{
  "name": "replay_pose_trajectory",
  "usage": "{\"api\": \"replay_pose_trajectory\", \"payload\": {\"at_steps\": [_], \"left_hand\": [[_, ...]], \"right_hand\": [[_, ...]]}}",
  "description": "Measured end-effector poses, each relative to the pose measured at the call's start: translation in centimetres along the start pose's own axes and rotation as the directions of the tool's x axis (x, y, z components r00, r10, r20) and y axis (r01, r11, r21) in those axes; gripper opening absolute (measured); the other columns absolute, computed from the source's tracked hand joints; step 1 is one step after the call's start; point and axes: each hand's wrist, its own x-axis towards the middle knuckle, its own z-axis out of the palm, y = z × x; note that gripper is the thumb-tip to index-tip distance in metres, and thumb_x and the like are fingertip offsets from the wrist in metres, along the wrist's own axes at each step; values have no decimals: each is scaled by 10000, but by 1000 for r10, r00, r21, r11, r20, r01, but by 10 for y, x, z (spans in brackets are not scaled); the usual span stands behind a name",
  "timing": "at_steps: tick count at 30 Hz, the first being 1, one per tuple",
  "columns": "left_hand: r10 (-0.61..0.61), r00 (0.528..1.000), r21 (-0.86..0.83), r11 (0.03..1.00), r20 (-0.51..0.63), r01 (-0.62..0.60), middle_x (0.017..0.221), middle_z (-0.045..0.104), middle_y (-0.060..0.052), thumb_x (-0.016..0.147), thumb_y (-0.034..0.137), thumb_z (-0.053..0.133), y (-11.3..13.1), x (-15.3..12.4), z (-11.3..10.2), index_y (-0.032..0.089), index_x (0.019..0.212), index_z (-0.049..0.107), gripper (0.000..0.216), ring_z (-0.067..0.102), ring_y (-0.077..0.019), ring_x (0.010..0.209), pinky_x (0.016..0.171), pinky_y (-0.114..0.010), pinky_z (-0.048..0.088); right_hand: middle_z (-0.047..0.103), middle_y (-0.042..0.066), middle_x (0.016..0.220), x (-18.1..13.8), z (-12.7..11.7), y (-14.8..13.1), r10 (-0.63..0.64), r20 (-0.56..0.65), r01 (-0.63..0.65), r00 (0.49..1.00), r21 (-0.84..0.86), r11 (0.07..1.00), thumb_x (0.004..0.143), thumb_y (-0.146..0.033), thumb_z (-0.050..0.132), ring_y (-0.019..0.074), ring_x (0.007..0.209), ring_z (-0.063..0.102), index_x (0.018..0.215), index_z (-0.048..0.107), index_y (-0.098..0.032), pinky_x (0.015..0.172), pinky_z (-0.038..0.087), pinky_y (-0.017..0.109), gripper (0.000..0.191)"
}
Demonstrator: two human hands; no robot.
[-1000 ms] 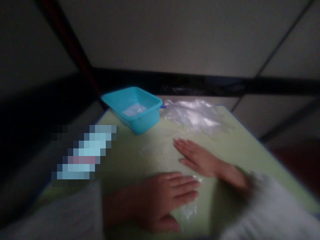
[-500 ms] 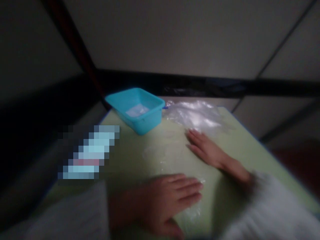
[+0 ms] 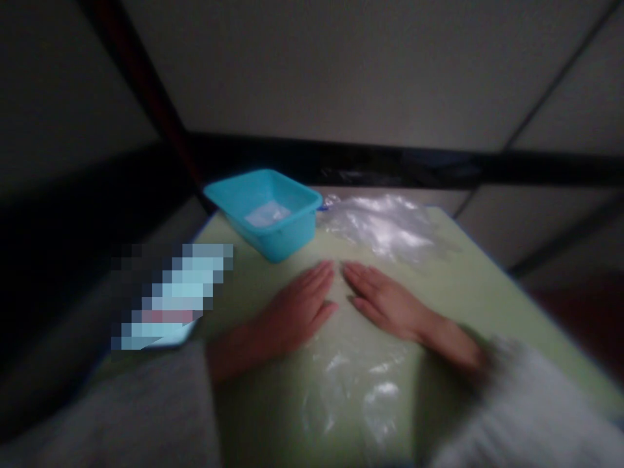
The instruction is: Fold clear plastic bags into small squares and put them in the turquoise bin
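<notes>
A clear plastic sheet (image 3: 355, 383) lies flat on the pale green table (image 3: 468, 286) in front of me. My left hand (image 3: 295, 309) rests palm down on its far edge, fingers stretched out and together. My right hand (image 3: 385, 300) lies flat beside it, fingertips almost touching the left hand's. Both wrists come out of grey sleeves. Neither hand holds anything.
A turquoise plastic tub (image 3: 267, 211) with something pale inside stands at the table's far left corner. A heap of crumpled clear plastic (image 3: 385, 224) lies to its right. A blurred-out patch (image 3: 168, 296) covers the table's left edge. The room is dim.
My left hand has slid forward from the sheet's near edge to its far edge. My right hand went out toward the plastic heap, then came back left beside the left hand.
</notes>
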Motion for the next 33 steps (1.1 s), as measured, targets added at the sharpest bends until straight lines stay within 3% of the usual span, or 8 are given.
{"api": "replay_pose_trajectory", "payload": {"at_steps": [10,18,24,28,31,33], "left_hand": [[-19,1000,62,998,-8,19,1480,269,-223,933,463,316,-11,1,10,17,1372,305,626,192,-284,1400,1124,-442,243],[-140,989,111,985,44,135,1462,278,-262,898,529,336,-13,1,6,-8,1352,312,703,221,-330,1384,1110,-472,245],[-165,984,122,980,63,156,1467,265,-264,876,553,375,-14,0,4,-18,1361,287,754,208,-333,1387,1112,-459,246],[-176,981,143,976,84,163,1474,245,-264,883,569,355,-13,1,2,-29,1365,290,771,197,-328,1391,1118,-436,238],[-171,982,169,973,76,157,1479,239,-255,878,591,344,-12,1,3,-20,1371,288,788,200,-319,1392,1121,-431,235],[-165,984,179,972,67,151,1478,242,-252,878,594,339,-13,1,4,-14,1373,288,786,208,-314,1390,1120,-430,240]], "right_hand": [[237,139,1506,10,11,-7,-37,46,39,998,-37,999,941,-554,258,252,1400,154,1468,198,-108,1130,213,458,693],[223,138,1509,-4,7,12,140,29,-137,990,-75,988,918,-614,218,261,1394,181,1463,228,-115,1128,207,462,739],[249,153,1501,-23,2,39,254,-12,-254,967,-121,960,907,-628,223,273,1384,213,1455,250,-98,1126,211,456,763],[289,156,1488,-31,-3,42,319,-55,-323,946,-106,940,899,-634,260,299,1374,233,1454,262,-112,1118,219,489,762],[261,159,1498,-26,-7,28,279,-63,-284,958,-87,955,906,-617,276,291,1380,217,1458,248,-120,1118,209,495,743],[221,148,1511,-21,-8,13,185,-43,-187,982,-55,981,920,-588,279,274,1391,187,1467,221,-130,1123,197,486,715]]}}
